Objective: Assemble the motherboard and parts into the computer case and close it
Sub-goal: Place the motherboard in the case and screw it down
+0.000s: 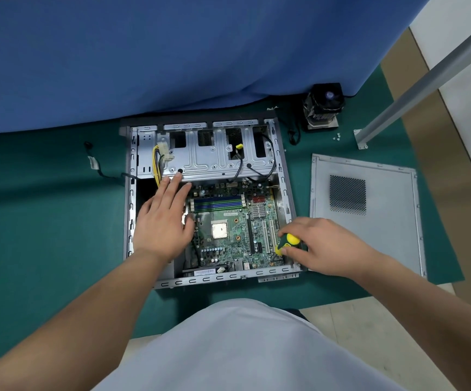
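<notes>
Nearest my view, a pale shirt front fills the bottom edge, both forearms reaching out from it. My right hand curls round a yellow-and-green screwdriver handle at the near right corner of the computer case; shaft and tip are hidden beneath the grip, so I cannot tell what they meet. My left hand lies flat with fingers straight, holding nothing, palm over the motherboard's left edge, fingertips reaching the drive cage.

Open case on the green table: the motherboard sits inside, green, with blue memory slots, a bare square processor and white expansion slots. Yellow wires and black cables hang over the cage at the far end.

Right of the case, apart from it, the grey side panel lies flat with a mesh vent. Farther back stands a cooler with fan, a few small screws beside it, hard to make out. Blue cloth covers the far side.
</notes>
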